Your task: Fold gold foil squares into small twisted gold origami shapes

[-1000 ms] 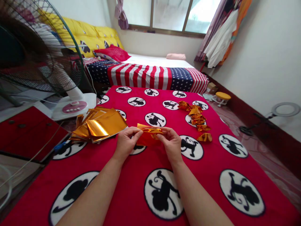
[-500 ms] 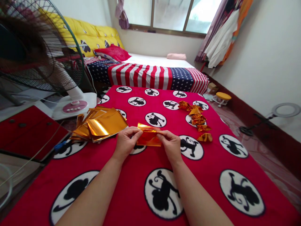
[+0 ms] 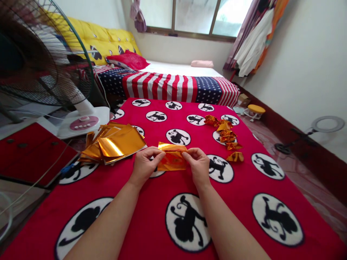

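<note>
A shiny gold foil sheet with a crease running across it is stretched between my two hands above the red cloth. My left hand pinches its left edge between thumb and fingers. At the right edge, my right hand pinches it the same way. Left of my hands lies a fanned-out pile of flat gold sheets. Several folded gold pieces form a line on the cloth, to the right and farther off.
The red cloth carries round black-and-white figures. A fan and a red cabinet stand at the left. Beyond is a bed; a yellow stool and a ring-shaped stand are at the right.
The camera view has shifted slightly. Both hands still pinch the foil, whose lower part now hangs a little lower and looks flatter.
</note>
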`<state>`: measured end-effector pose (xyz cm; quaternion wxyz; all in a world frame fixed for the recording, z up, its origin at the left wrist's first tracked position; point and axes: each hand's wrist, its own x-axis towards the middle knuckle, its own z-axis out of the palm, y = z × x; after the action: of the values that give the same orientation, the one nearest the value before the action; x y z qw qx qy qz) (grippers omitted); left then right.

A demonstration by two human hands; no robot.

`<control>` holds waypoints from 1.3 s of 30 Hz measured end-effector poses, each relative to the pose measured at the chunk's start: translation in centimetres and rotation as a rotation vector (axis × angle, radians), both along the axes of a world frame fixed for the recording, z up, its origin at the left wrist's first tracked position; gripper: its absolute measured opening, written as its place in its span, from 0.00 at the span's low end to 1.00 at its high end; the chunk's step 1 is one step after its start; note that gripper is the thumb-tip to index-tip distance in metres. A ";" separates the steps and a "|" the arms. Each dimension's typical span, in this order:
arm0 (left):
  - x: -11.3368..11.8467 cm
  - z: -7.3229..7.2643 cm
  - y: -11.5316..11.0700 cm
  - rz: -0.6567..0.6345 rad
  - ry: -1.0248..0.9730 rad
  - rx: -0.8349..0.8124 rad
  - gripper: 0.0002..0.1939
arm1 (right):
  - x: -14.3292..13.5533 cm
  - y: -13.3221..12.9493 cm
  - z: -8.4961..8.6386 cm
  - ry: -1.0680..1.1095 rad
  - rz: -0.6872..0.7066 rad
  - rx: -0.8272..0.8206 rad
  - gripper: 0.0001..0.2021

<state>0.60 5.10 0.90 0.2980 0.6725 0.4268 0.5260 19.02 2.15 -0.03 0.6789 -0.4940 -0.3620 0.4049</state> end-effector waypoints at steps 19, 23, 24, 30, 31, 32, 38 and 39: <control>0.2 -0.1 -0.1 -0.009 -0.063 -0.066 0.06 | -0.2 -0.1 0.1 0.077 0.004 0.034 0.12; 0.4 -0.2 0.0 -0.015 -0.215 -0.189 0.11 | -0.2 -0.2 0.2 0.063 -0.002 0.043 0.11; 0.4 -0.3 0.0 -0.026 -0.256 -0.211 0.13 | -0.2 -0.2 0.2 0.056 -0.004 0.043 0.10; 0.4 -0.7 0.3 -0.077 -0.324 -0.269 0.23 | -0.2 -0.2 0.2 0.031 -0.021 0.046 0.10; 0.3 -0.8 0.4 -0.073 -0.314 -0.266 0.22 | -0.2 -0.2 0.2 0.031 -0.021 0.047 0.10; 0.3 -0.9 0.4 -0.064 -0.305 -0.263 0.20 | -0.2 -0.2 0.2 0.032 -0.021 0.049 0.10; 0.2 -1.1 0.5 -0.026 -0.302 -0.268 0.16 | -0.2 -0.1 0.1 0.027 -0.021 0.059 0.10; 0.3 -1.0 0.5 -0.026 -0.308 -0.268 0.16 | -0.2 -0.1 0.1 0.029 -0.020 0.061 0.10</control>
<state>0.86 5.62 -0.10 0.4533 0.5439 0.4339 0.5572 18.80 2.06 0.06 0.7029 -0.4709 -0.3592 0.3939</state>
